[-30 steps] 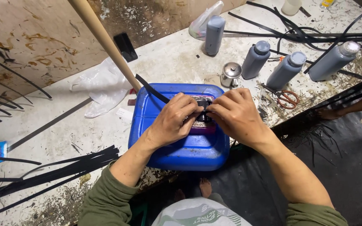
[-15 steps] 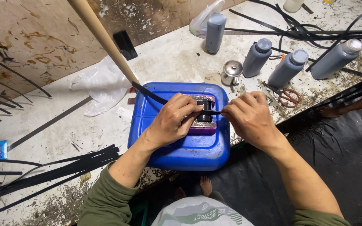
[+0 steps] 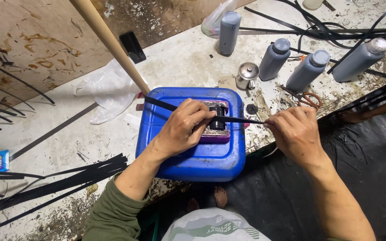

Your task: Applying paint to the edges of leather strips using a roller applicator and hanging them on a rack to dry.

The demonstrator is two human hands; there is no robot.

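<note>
A blue plastic jerrycan [image 3: 193, 154] lies flat in front of me. On top of it sits a small purple block with a black fitting [image 3: 217, 122]. My left hand [image 3: 182, 129] presses down on the block's left side. A thin black strip [image 3: 237, 119] runs through the fitting, from the can's far left corner out to the right. My right hand [image 3: 293, 134] pinches the strip's right end, off the can's right edge.
A wooden pole [image 3: 110, 42] slants up from the can's far left. Several grey bottles [image 3: 309, 69], a small metal pot [image 3: 247, 75] and orange scissors [image 3: 307, 99] stand beyond. Black strips [image 3: 54, 185] lie at left, a white bag [image 3: 108, 93] behind. Another person's foot [image 3: 349, 117] at right.
My right hand has moved right, away from the block, drawing the black strip out through the fitting. My left hand stays on the block.
</note>
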